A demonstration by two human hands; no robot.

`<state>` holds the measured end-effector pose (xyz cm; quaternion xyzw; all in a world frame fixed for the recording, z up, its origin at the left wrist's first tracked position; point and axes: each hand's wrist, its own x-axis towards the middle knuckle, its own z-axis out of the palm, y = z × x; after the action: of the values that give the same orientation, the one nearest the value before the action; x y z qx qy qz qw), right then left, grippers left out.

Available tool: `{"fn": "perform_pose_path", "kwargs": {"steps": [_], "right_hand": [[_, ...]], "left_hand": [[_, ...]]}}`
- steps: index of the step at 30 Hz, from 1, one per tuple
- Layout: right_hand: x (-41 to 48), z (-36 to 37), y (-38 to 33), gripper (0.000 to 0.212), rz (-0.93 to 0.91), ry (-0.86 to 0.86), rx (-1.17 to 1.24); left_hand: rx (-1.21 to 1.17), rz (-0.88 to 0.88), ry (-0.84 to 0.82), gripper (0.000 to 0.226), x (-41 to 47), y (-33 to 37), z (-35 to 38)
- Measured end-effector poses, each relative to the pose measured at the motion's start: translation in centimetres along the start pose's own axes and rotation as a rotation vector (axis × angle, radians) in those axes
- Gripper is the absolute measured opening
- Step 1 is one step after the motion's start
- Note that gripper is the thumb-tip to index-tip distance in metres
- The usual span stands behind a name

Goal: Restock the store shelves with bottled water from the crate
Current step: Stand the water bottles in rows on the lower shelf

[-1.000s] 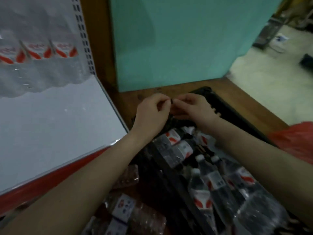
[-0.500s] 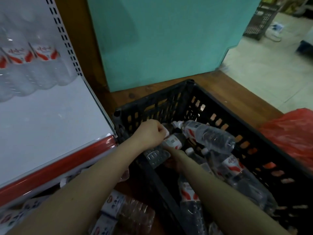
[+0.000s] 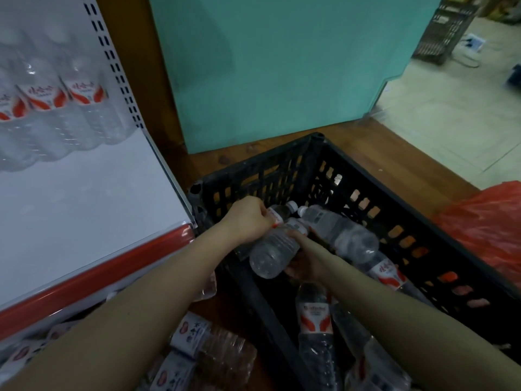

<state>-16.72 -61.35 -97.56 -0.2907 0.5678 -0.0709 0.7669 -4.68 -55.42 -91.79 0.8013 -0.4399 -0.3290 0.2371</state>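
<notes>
A black plastic crate (image 3: pixel 366 176) on the floor holds several clear water bottles with red and white labels. My left hand (image 3: pixel 249 218) grips one water bottle (image 3: pixel 272 251) near its neck, at the crate's near-left corner, the bottle's base pointing towards me. My right hand (image 3: pixel 306 263) reaches under that bottle, fingers curled round its side; the hand is partly hidden by it. Another bottle (image 3: pixel 338 232) lies just right of the hands. The white shelf (image 3: pixel 84 204) with a red front strip is at the left, with a row of shelved bottles (image 3: pixel 56 114) at its back.
A teal panel (image 3: pixel 267 71) stands behind the crate on a wooden floor. A red plastic bag (image 3: pixel 485 224) lies right of the crate. Wrapped packs of brownish bottles (image 3: pixel 214 351) sit on the floor below the shelf. Another crate (image 3: pixel 442 29) stands far right on tiles.
Both hands dropped from the crate's far rim into the crate. The left hand took a bottle by the neck and lifted it slightly; the right hand moved under it.
</notes>
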Motion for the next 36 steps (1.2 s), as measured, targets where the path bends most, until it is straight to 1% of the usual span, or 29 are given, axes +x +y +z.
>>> {"fn": "perform_pose_path", "kwargs": {"steps": [3, 5, 6, 8, 10, 11, 13, 16, 18, 20, 22, 23, 25, 26, 28, 29, 30, 31, 33, 35, 36], "right_hand": [[-0.7, 0.0, -0.4, 0.029, -0.015, -0.135, 0.043], [-1.8, 0.7, -0.7, 0.031, -0.018, -0.180, 0.098], [-2.5, 1.1, -0.9, 0.035, -0.047, -0.170, 0.082], [-3.4, 1.4, -1.4, 0.049, -0.110, -0.200, 0.022], [-4.6, 1.5, -2.5, 0.050, -0.206, -0.268, -0.022], [-5.1, 1.4, -3.1, 0.048, -0.269, -0.315, -0.024], [-6.5, 1.8, -4.3, 0.051, -0.414, -0.343, -0.049], [-8.4, 2.8, -5.6, 0.069, -0.627, -0.328, -0.128], [-9.4, 3.5, -6.3, 0.075, -0.704, -0.346, -0.144], [-10.6, 4.3, -7.0, 0.068, -0.718, -0.428, -0.132], [-11.6, 5.4, -7.3, 0.051, -0.690, -0.525, -0.143], [-12.0, 6.0, -7.3, 0.046, -0.681, -0.553, -0.172], [-12.6, 7.7, -6.7, 0.047, -0.693, -0.561, -0.253], [-12.9, 8.8, -6.4, 0.050, -0.717, -0.539, -0.293], [-13.3, 10.9, -5.4, 0.051, -0.785, -0.501, -0.371], [-13.5, 12.0, -4.9, 0.045, -0.817, -0.487, -0.411], [-13.6, 13.1, -4.5, 0.035, -0.848, -0.478, -0.446], [-13.6, 14.1, -4.1, 0.026, -0.878, -0.468, -0.483], [-13.6, 16.0, -3.4, 0.026, -0.917, -0.477, -0.547], [-13.3, 17.7, -2.9, 0.034, -0.917, -0.499, -0.606], [-13.1, 18.5, -2.7, 0.034, -0.912, -0.515, -0.632]], "left_hand": [[-0.040, -0.028, -0.019, 0.024, -0.3, 0.6, -0.4], [-0.065, -0.053, -0.059, 0.034, -0.8, 1.0, -1.0], [-0.088, -0.059, -0.078, 0.038, -1.1, 1.2, -1.4], [-0.152, -0.072, -0.109, 0.046, -1.9, 1.5, -2.3], [-0.235, -0.075, -0.145, 0.055, -2.8, 1.8, -3.3], [-0.279, -0.059, -0.149, 0.059, -3.2, 1.9, -3.7], [-0.349, 0.015, -0.114, 0.066, -3.9, 2.4, -4.5], [-0.498, 0.180, -0.031, 0.076, -5.0, 2.6, -6.1], [-0.643, 0.255, -0.041, 0.078, -5.9, 2.3, -7.5], [-0.782, 0.281, -0.114, 0.072, -6.8, 1.4, -8.8], [-0.882, 0.279, -0.215, 0.062, -7.9, 0.3, -10.0], [-0.918, 0.264, -0.247, 0.058, -8.4, -0.3, -10.6], [-0.931, 0.233, -0.269, 0.056, -9.5, -1.6, -11.8], [-0.892, 0.222, -0.258, 0.057, -10.0, -2.2, -12.3], [-0.730, 0.226, -0.199, 0.058, -11.1, -3.3, -13.0], [-0.649, 0.232, -0.160, 0.057, -11.7, -3.8, -13.3], [-0.592, 0.231, -0.120, 0.056, -12.2, -4.3, -13.6], [-0.568, 0.222, -0.085, 0.054, -12.6, -4.9, -13.9], [-0.592, 0.183, -0.002, 0.053, -13.4, -6.5, -14.5], [-0.660, 0.132, 0.093, 0.060, -14.0, -8.6, -15.0], [-0.695, 0.115, 0.125, 0.064, -14.2, -9.6, -15.2]]}}
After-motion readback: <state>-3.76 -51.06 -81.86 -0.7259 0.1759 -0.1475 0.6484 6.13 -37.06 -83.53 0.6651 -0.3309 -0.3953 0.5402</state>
